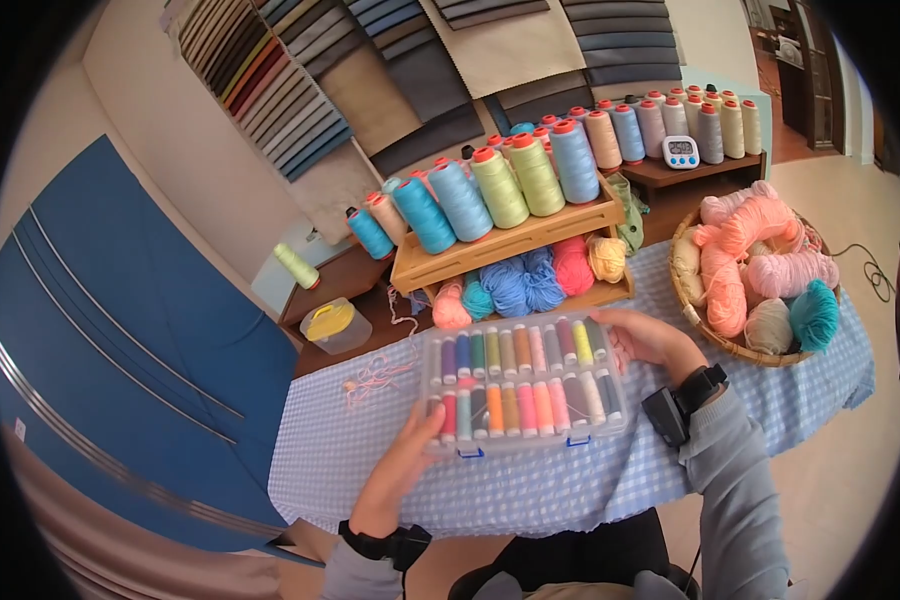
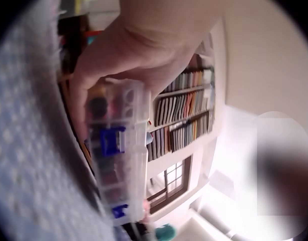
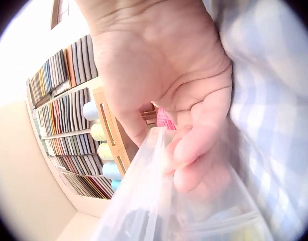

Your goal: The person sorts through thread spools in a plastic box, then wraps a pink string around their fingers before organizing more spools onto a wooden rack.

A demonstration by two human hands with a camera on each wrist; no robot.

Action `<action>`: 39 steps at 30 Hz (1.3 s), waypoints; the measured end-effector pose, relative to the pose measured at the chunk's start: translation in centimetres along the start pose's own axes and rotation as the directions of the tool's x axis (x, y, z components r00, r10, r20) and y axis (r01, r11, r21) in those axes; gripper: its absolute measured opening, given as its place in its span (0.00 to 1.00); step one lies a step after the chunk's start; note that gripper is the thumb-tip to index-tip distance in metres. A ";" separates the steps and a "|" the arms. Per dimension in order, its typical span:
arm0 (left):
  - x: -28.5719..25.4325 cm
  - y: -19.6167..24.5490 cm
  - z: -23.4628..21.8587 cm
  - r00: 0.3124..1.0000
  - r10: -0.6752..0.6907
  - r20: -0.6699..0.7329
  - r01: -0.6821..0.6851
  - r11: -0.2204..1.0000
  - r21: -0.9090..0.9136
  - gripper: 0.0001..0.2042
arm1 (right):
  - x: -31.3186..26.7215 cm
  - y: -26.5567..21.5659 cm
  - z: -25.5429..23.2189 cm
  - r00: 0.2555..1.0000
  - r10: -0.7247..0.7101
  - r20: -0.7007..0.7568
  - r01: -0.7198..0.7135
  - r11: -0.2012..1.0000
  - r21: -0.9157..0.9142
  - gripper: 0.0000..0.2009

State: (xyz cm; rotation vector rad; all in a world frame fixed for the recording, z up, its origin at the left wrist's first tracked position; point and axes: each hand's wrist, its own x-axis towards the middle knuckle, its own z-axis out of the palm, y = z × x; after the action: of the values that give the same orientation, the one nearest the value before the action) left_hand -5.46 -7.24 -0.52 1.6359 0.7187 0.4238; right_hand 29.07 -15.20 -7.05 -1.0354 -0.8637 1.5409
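A clear plastic case holds two rows of thread spools in many colours, with two blue latches along its near side. The left hand grips the case's left end, thumb over the top; the left wrist view shows that hand around the end of the case, blue latches facing the camera. At the other end, the right hand holds the far right corner. In the right wrist view, the fingers of the right hand are bent against the clear case wall.
A blue checked cloth covers the table. Behind the case stands a wooden rack with thread cones above and yarn balls below. A yarn basket is at right, a yellow-lidded tub at left, loose pink threads beside the case.
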 end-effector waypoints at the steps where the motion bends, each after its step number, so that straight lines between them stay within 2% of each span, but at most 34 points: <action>1: -0.4 0.7 0.4 0.989 -0.146 -0.001 0.134 0.906 -0.401 0.24 | 0.2 0.3 -0.1 0.999 0.005 0.033 -0.006 1.000 0.028 0.23; 2: -0.5 0.4 0.3 0.989 -0.146 -0.013 0.129 0.907 -0.400 0.24 | 0.5 0.4 -0.1 0.998 0.008 0.066 -0.012 0.998 0.055 0.24; 4: -0.7 -0.3 -0.3 0.985 -0.171 0.011 0.146 0.810 -0.568 0.23 | 0.1 -0.4 0.9 0.995 -0.005 0.101 -0.002 0.998 0.062 0.25; 8: -2.6 -1.0 -1.4 0.970 -0.219 -0.105 0.114 0.793 -0.598 0.22 | -0.1 -0.6 1.5 0.989 0.014 0.149 -0.014 1.000 -0.003 0.25; 9: -3.5 -0.7 -2.1 0.969 -0.201 -0.140 0.082 0.804 -0.590 0.22 | -0.3 -0.8 1.8 0.990 -0.003 0.144 0.010 0.999 -0.046 0.25; 11: -5.2 0.0 -3.4 0.967 -0.187 -0.174 0.054 0.815 -0.577 0.23 | 0.0 -0.5 1.3 0.986 -0.001 0.167 0.005 1.000 -0.022 0.25; 13: -7.0 0.7 -5.0 0.923 -0.169 -0.347 -0.094 0.773 -0.627 0.21 | 0.3 -0.4 1.1 0.982 -0.002 0.189 0.002 1.000 -0.001 0.26; 14: -7.8 0.5 -6.2 0.922 -0.171 -0.347 -0.090 0.777 -0.623 0.21 | 0.3 -0.4 1.1 0.983 0.001 0.185 -0.001 1.000 -0.002 0.25; 16: -9.3 -0.4 -8.8 0.852 -0.079 -0.517 -0.282 0.762 -0.582 0.20 | 0.3 -0.4 1.2 0.983 0.000 0.183 0.000 1.000 0.005 0.25; 17: -9.7 -1.0 -10.1 0.852 -0.080 -0.517 -0.279 0.767 -0.578 0.20 | 0.2 -0.5 1.3 0.984 0.000 0.176 0.003 1.000 -0.015 0.24; 19: -10.0 -3.0 -13.3 0.707 -0.102 -0.700 -0.461 0.684 -0.565 0.20 | 0.1 -0.5 1.4 0.986 -0.001 0.168 0.007 0.999 -0.032 0.24; 20: -10.0 -4.4 -15.3 0.708 -0.100 -0.699 -0.459 0.687 -0.564 0.20 | 0.1 -0.6 1.4 0.986 -0.011 0.167 0.016 0.999 -0.030 0.24; 22: -9.5 -7.3 -19.6 0.562 -0.233 -0.793 -0.503 0.664 -0.552 0.19 | -0.1 -0.6 1.5 0.986 -0.025 0.162 0.030 0.999 -0.024 0.23; 23: -9.2 -8.4 -21.2 0.567 -0.230 -0.791 -0.501 0.666 -0.552 0.19 | -0.1 -0.6 1.5 0.988 -0.025 0.155 0.030 0.999 -0.029 0.23; 25: -8.4 -10.0 -23.3 0.399 -0.361 -0.843 -0.540 0.650 -0.534 0.18 | -0.2 -0.6 1.6 0.990 -0.031 0.139 0.035 0.999 -0.028 0.22; 26: -8.2 -10.8 -23.8 0.406 -0.358 -0.841 -0.535 0.652 -0.537 0.18 | -0.2 -0.6 1.7 0.991 -0.031 0.130 0.034 0.999 -0.025 0.22; 28: -8.2 -12.2 -24.2 0.321 -0.419 -0.849 -0.540 0.656 -0.528 0.20 | -0.2 -0.6 1.7 0.992 -0.030 0.119 0.032 0.999 -0.021 0.22; 29: -8.5 -12.9 -24.7 0.321 -0.422 -0.848 -0.540 0.654 -0.530 0.20 | -0.1 -0.6 1.6 0.992 -0.024 0.127 0.027 0.999 -0.024 0.22; 31: -10.0 -14.3 -26.3 0.402 -0.357 -0.843 -0.378 0.774 -0.508 0.21 | 0.2 -0.8 1.7 0.990 -0.009 0.139 0.014 0.999 -0.036 0.21; 32: -11.2 -14.5 -27.5 0.399 -0.365 -0.842 -0.380 0.769 -0.513 0.21 | 0.2 -0.8 1.7 0.990 -0.007 0.140 0.012 0.999 -0.037 0.21; 34: -13.1 -13.6 -28.4 0.531 -0.313 -0.788 -0.410 0.718 -0.562 0.25 | 0.2 -0.7 1.6 0.991 0.003 0.137 0.002 0.999 -0.037 0.22; 35: -13.2 -13.0 -27.9 0.255 -0.228 -0.940 -0.440 0.838 -0.323 0.26 | 0.2 -0.6 1.6 0.990 -0.007 0.140 0.011 1.000 -0.028 0.22; 36: -12.6 -10.7 -26.0 -0.033 -0.087 -0.996 -0.390 0.918 -0.068 0.28 | 0.2 -0.5 1.5 0.990 -0.021 0.140 0.023 1.000 -0.018 0.21; 37: -12.1 -8.7 -24.4 -0.025 -0.087 -0.996 -0.388 0.919 -0.070 0.28 | 0.1 -0.5 1.5 0.991 -0.022 0.133 0.024 1.000 -0.015 0.21; 39: -10.3 -4.9 -21.1 -0.051 0.141 -0.989 -0.468 0.871 0.148 0.30 | 0.1 -0.5 1.5 0.991 -0.026 0.131 0.026 1.000 -0.002 0.21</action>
State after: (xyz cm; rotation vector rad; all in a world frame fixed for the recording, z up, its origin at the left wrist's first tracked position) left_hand -27.64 1.99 0.01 0.9617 1.2281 2.1492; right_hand 27.86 -15.07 -6.05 -0.9304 -0.9667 1.5993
